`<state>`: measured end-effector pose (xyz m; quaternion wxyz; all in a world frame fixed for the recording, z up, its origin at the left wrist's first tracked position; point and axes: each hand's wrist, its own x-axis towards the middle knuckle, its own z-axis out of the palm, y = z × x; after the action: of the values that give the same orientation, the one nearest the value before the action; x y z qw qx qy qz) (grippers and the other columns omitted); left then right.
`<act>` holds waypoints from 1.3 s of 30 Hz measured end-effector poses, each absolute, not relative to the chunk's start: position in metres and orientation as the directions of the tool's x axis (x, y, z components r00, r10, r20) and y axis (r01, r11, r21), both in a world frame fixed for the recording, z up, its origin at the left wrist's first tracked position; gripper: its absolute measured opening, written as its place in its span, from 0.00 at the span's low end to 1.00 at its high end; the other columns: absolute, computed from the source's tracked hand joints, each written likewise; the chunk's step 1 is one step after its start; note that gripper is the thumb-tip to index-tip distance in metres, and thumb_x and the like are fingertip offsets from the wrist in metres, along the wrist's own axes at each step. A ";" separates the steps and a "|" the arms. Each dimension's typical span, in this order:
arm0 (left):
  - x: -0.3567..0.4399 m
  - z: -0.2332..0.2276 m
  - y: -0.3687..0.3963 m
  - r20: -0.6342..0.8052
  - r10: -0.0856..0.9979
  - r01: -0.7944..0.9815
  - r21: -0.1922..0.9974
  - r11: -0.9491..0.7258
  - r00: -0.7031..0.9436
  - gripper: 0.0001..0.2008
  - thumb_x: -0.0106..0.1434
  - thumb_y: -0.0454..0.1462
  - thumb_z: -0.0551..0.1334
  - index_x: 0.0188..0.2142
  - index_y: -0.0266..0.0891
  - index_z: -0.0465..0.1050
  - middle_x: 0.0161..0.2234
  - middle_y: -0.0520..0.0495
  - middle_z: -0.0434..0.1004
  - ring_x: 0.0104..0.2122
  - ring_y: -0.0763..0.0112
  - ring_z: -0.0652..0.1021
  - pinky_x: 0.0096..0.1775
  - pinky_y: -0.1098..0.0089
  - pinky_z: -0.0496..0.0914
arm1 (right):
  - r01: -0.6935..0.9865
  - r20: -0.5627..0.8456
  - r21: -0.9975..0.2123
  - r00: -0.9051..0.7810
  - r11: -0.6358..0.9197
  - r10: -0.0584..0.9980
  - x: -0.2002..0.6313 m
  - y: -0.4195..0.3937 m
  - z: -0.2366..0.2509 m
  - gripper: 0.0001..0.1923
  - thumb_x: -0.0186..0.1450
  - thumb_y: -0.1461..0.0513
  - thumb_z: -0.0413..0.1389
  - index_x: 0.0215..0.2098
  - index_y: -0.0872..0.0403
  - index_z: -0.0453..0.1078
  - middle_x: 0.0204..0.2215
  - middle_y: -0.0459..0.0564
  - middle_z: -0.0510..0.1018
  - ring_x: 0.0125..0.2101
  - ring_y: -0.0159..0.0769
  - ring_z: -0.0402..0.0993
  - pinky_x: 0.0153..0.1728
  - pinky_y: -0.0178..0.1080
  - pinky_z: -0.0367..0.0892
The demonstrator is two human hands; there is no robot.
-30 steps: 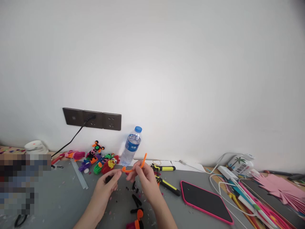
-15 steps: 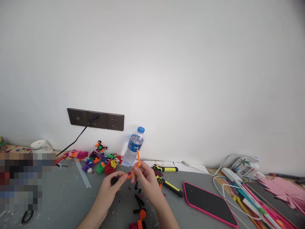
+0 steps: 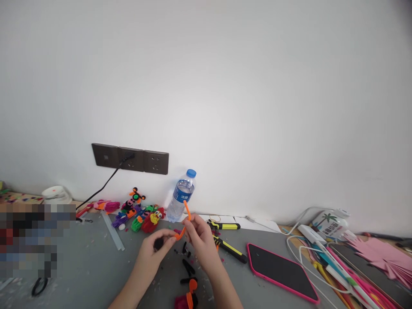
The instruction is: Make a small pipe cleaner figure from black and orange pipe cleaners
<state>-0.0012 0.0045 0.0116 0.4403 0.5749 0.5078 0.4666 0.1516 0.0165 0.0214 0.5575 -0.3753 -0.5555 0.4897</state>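
Between my two hands runs a bent orange pipe cleaner [image 3: 187, 210], its free end pointing up in front of the water bottle. My left hand [image 3: 157, 249] pinches its lower end between thumb and fingers, and a fuzzy black piece [image 3: 159, 243] sits inside that palm. Higher up, the thumb and fingertips of my right hand [image 3: 198, 238] are closed on the same pipe cleaner. Below the hands on the grey mat [image 3: 93, 266] lie black pipe cleaner pieces [image 3: 188, 268] and an orange, black and magenta fuzzy figure [image 3: 187, 296], partly cut off by the frame.
A water bottle [image 3: 181, 195] stands by the wall, with several fuzzy figures [image 3: 151, 219] to its left. Yellow-black pliers [image 3: 230, 249] and a pink-cased phone [image 3: 281, 272] lie right of my hands. White cables [image 3: 302, 253] and craft supplies crowd the right edge.
My right hand has shifted slightly right and the left hand has turned a little. The orange pipe cleaner's upper end leans more to the left.
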 end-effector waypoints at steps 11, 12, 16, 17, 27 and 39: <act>-0.001 0.024 -0.001 -0.112 0.991 0.071 0.991 0.117 -0.072 0.25 0.49 0.57 0.65 0.34 0.38 0.80 0.17 0.55 0.61 0.20 0.72 0.61 0.21 0.74 0.54 | -0.164 0.212 -0.967 -0.099 0.195 0.972 0.148 0.020 0.016 0.21 0.65 0.44 0.52 0.31 0.53 0.62 0.17 0.42 0.69 0.18 0.30 0.63 0.23 0.33 0.60; -0.001 0.023 0.000 -0.117 0.991 0.063 0.991 0.121 -0.071 0.25 0.49 0.57 0.65 0.33 0.38 0.80 0.17 0.55 0.61 0.19 0.73 0.60 0.21 0.74 0.54 | -0.160 0.219 -0.967 -0.113 0.200 0.969 0.148 0.020 0.015 0.21 0.65 0.44 0.52 0.30 0.53 0.62 0.17 0.42 0.69 0.18 0.30 0.63 0.23 0.34 0.60; -0.001 0.023 0.001 -0.110 0.991 0.032 0.993 0.113 -0.077 0.25 0.47 0.58 0.66 0.29 0.38 0.78 0.16 0.55 0.60 0.19 0.74 0.59 0.20 0.74 0.53 | -0.142 0.229 -0.968 -0.157 0.208 0.961 0.147 0.020 0.013 0.20 0.66 0.45 0.51 0.30 0.53 0.62 0.17 0.42 0.69 0.19 0.30 0.63 0.24 0.34 0.60; -0.001 0.024 0.000 -0.103 0.992 0.028 0.994 0.106 -0.076 0.24 0.47 0.57 0.66 0.28 0.38 0.78 0.16 0.55 0.60 0.19 0.75 0.59 0.20 0.74 0.53 | -0.139 0.228 -0.969 -0.164 0.207 0.960 0.147 0.020 0.013 0.20 0.66 0.46 0.51 0.30 0.53 0.62 0.17 0.42 0.69 0.19 0.30 0.63 0.24 0.34 0.60; 0.000 0.022 0.002 0.047 0.989 0.156 0.985 -0.069 0.137 0.18 0.53 0.51 0.64 0.23 0.37 0.75 0.21 0.51 0.67 0.24 0.70 0.64 0.27 0.72 0.59 | -0.176 0.236 -0.963 -0.170 0.206 0.957 0.151 0.017 0.018 0.16 0.67 0.49 0.53 0.31 0.52 0.62 0.16 0.37 0.59 0.18 0.27 0.53 0.21 0.32 0.51; -0.001 0.013 0.005 0.039 0.991 0.185 0.981 -0.063 0.131 0.18 0.54 0.50 0.64 0.26 0.37 0.78 0.23 0.49 0.72 0.25 0.68 0.67 0.28 0.71 0.62 | -0.167 0.234 -0.962 -0.110 0.215 0.966 0.150 0.018 0.019 0.17 0.65 0.48 0.55 0.30 0.52 0.63 0.17 0.37 0.58 0.18 0.26 0.53 0.21 0.31 0.53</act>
<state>-0.0006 0.0051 0.0129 0.4680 0.5885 0.4993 0.4305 0.1504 0.0183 0.0193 0.5573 -0.3668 -0.5447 0.5081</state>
